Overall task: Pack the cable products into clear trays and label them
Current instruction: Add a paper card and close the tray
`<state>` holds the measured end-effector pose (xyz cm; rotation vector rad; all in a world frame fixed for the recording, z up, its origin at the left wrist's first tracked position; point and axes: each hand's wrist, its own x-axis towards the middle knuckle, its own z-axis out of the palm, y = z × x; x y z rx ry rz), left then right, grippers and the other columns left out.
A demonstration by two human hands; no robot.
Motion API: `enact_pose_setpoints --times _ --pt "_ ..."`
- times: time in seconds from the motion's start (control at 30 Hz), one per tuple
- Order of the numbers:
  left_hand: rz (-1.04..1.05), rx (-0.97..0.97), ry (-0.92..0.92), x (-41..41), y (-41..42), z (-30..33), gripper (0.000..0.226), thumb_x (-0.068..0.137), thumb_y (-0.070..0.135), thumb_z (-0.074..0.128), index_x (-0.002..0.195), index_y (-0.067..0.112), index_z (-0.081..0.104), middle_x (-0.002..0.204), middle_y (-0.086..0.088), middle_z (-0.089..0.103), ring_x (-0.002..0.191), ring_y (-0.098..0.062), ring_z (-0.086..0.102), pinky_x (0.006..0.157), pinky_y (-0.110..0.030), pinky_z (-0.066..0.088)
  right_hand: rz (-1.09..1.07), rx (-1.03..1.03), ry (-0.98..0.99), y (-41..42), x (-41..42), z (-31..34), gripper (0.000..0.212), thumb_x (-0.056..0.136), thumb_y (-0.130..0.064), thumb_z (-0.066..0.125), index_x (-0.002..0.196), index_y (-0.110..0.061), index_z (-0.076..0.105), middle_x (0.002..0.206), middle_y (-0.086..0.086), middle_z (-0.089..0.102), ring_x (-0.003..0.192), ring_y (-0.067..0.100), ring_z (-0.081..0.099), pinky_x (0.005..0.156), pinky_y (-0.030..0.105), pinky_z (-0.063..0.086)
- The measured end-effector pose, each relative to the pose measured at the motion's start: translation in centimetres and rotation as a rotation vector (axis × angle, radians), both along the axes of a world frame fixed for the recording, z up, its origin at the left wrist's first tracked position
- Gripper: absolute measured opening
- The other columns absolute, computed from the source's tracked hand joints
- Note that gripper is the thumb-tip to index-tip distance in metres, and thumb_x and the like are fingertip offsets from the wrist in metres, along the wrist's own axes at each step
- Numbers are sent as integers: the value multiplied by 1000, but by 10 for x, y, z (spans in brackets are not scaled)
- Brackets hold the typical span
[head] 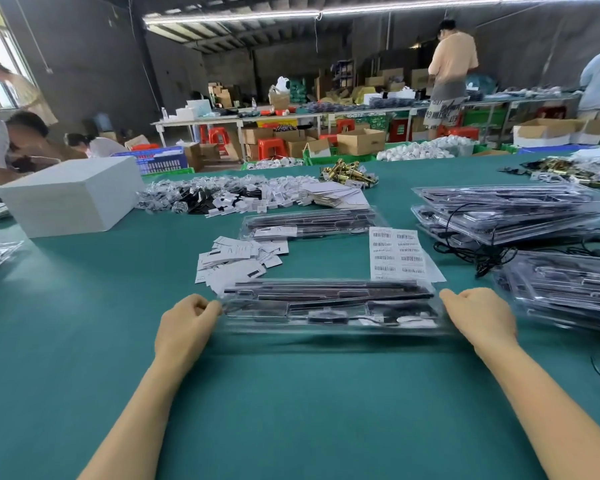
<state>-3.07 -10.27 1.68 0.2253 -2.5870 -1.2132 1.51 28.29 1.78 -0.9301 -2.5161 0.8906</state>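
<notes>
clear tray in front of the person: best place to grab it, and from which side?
By its two short ends, one hand from each side. The clear tray is long, flat and thin, probably flexible, so an end grip likely keeps it level. The left hand and right hand already pinch those ends. Its long edges face the barcode label sheet and the person.

Both bare forearms reaching forward toward 12 o'clock, converging slightly. Left hand (184,323) lying knuckles up, fingers curling inward, fingertips pinching at 3 o'clock side. Right hand (480,317) mirroring it, fingers curling under, gripping at 9 o'clock side. Wrists staying level, hands well apart.
</notes>
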Motion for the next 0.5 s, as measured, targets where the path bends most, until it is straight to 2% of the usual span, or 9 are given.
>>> enact_pose_setpoints --times 0.13,0.17,0.23,0.3,0.33,0.37,0.4,0.43,0.5 --pt "128 -469 -26 3 10 -3 52 85 65 39 65 21 61 64 3 62 67 -22 57 55 -26 36 21 68 -102 15 1 1 40 89 -20 50 54 -10 33 51 7 39 50 20 39 48 26 26" --pt "176 -564 38 3 12 -3 56 88 64 38 66 20 64 65 -1 63 66 -26 57 56 -27 36 14 74 -103 16 1 1 40 89 -20 50 54 -10 34 52 7 40 51 20 40 49 26 26" --pt "144 -637 316 4 21 -3 55 88 55 42 74 11 72 72 -10 66 68 -33 59 60 -33 41 -2 137 -111 16 2 1 38 90 -20 49 55 -8 39 55 9 45 54 21 44 49 26 27" --pt "-55 -620 462 10 34 -2 58 84 56 38 97 14 76 97 -12 70 89 -38 63 77 -44 47 -24 255 -119 10 2 1 37 94 -23 46 61 -6 45 65 11 54 62 24 48 51 26 29" --pt "-198 -636 388 14 43 -1 62 85 61 30 116 26 69 122 -7 64 114 -37 56 94 -50 41 -32 317 -120 7 4 2 35 95 -25 44 66 -6 46 73 13 58 67 26 49 54 27 31" --pt "-319 -684 267 17 51 -3 65 84 68 19 133 43 52 145 2 46 137 -32 36 109 -54 25 -33 377 -120 4 4 3 32 96 -25 43 70 -7 47 82 14 61 72 29 51 58 29 34" --pt "-413 -745 154 19 58 -8 65 81 74 8 140 57 29 156 11 22 147 -25 12 115 -54 6 -30 436 -122 1 6 3 27 96 -25 43 76 -8 48 89 14 62 76 31 53 60 30 35" --pt "-481 -796 76 19 63 -15 64 78 78 0 139 64 9 159 17 4 148 -20 -4 115 -54 -6 -27 491 -128 -1 7 4 22 96 -26 44 82 -9 50 92 14 62 79 32 55 61 31 36" --pt "-539 -849 -5 17 67 -22 66 73 83 -7 137 67 -4 158 19 -6 148 -16 -11 116 -54 -10 -13 560 -115 -3 7 4 21 96 -26 45 91 -9 54 93 11 61 78 30 54 59 30 35"
